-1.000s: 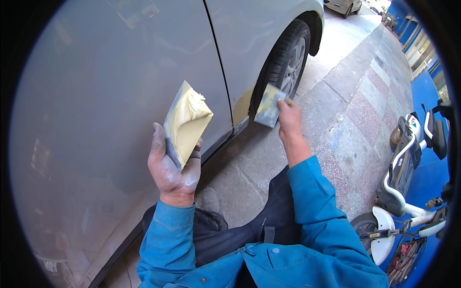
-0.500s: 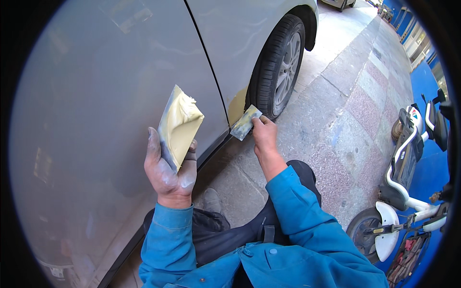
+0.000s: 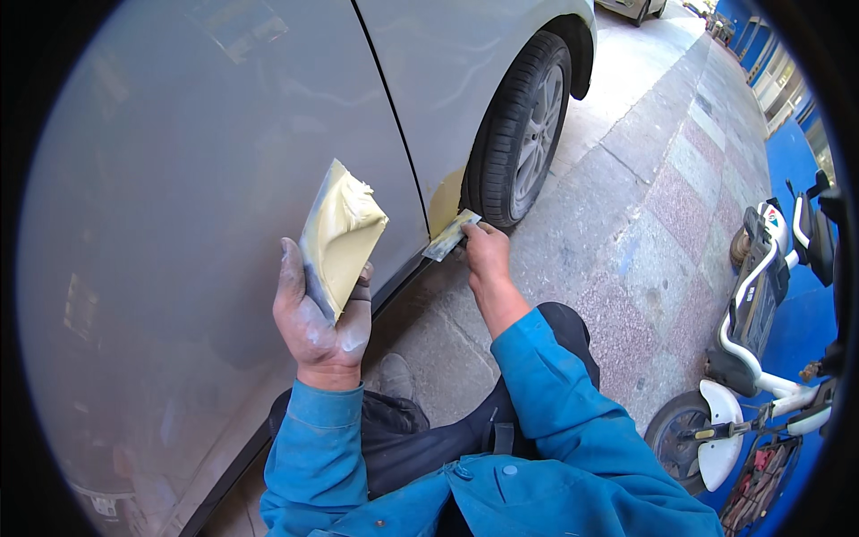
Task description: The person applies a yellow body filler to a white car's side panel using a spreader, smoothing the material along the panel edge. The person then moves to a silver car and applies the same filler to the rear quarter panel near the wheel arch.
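My left hand (image 3: 324, 322), dusted with pale powder, grips a flat plate (image 3: 315, 210) from below. A thick mound of cream-yellow body filler (image 3: 349, 234) covers most of that plate. Between the fingers and thumb of my right hand (image 3: 486, 255) is a thin putty spreader (image 3: 450, 236) smeared with filler. It is held at the lower corner of the silver car's fender (image 3: 438, 80), beside a yellowish filler patch (image 3: 446, 199) just behind the wheel. Whether the spreader's edge touches the panel I cannot tell.
The car door (image 3: 197, 224) fills the left side, with a dark gap between it and the fender. A tire (image 3: 514, 134) stands right beyond my right hand. At the right, a white electric scooter (image 3: 761, 304) is parked on the paving (image 3: 617, 295) by a blue wall.
My right hand has moved slightly left, and the spreader has tilted so its face shows narrower beside the filler patch. My left hand keeps nearly the same place.
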Tool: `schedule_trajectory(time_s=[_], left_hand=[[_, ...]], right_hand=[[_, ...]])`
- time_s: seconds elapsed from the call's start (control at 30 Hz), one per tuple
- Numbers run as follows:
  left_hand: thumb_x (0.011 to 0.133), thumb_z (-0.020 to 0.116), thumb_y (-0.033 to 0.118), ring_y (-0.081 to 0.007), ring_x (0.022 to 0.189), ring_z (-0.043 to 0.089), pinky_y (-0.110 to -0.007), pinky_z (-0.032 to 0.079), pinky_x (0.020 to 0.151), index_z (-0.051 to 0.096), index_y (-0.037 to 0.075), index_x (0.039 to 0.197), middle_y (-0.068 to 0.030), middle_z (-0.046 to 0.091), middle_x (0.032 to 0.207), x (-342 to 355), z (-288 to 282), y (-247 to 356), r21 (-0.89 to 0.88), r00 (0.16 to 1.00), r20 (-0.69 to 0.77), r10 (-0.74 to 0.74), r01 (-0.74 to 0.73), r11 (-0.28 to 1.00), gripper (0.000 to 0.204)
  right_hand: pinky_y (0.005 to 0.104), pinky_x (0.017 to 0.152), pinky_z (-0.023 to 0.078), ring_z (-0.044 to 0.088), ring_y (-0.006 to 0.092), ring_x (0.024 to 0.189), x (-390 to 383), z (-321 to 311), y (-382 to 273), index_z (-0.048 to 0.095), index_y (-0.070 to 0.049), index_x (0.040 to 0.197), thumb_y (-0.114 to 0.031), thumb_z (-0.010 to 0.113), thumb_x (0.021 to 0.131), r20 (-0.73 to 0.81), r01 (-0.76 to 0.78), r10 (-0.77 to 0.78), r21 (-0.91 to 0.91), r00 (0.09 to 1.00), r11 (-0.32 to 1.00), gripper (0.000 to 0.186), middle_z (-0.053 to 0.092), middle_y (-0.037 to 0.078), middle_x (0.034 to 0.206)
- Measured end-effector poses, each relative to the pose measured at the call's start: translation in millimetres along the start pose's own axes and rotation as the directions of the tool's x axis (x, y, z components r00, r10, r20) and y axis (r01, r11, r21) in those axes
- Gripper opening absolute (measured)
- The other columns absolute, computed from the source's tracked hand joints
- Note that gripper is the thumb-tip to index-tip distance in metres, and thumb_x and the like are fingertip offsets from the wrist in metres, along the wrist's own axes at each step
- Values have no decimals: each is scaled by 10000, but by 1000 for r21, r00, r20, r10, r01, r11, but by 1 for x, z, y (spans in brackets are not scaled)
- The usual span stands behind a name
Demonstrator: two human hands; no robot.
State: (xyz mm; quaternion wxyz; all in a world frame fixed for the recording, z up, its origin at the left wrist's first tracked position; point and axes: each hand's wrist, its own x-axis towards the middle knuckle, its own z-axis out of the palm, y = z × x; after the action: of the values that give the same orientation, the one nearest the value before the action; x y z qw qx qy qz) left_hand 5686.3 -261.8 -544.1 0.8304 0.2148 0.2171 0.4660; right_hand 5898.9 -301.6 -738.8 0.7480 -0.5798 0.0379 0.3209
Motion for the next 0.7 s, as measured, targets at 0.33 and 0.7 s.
schedule_trajectory(time_s=[0.33, 0.7], left_hand=[[1109, 604, 392, -234, 983, 683, -378, 512, 777, 666, 28, 1303, -120, 754, 1202, 2, -6, 3, -39, 999, 38, -10, 12, 999, 417], [1109, 603, 403, -241, 1030, 689, -375, 532, 800, 654, 19, 1334, -123, 747, 1225, 4, -9, 4, -21, 997, 79, -16, 18, 1000, 448]], right_hand=[[352, 725, 648, 703, 205, 840, -12, 28, -59, 698, 118, 1123, -71, 703, 981, 66, 64, -67, 55, 996, 996, 236, 695, 103, 993], [363, 761, 678, 759, 241, 903, -4, 40, -123, 683, 119, 1128, -61, 687, 990, 123, 155, -170, 118, 978, 981, 227, 742, 148, 1066]])
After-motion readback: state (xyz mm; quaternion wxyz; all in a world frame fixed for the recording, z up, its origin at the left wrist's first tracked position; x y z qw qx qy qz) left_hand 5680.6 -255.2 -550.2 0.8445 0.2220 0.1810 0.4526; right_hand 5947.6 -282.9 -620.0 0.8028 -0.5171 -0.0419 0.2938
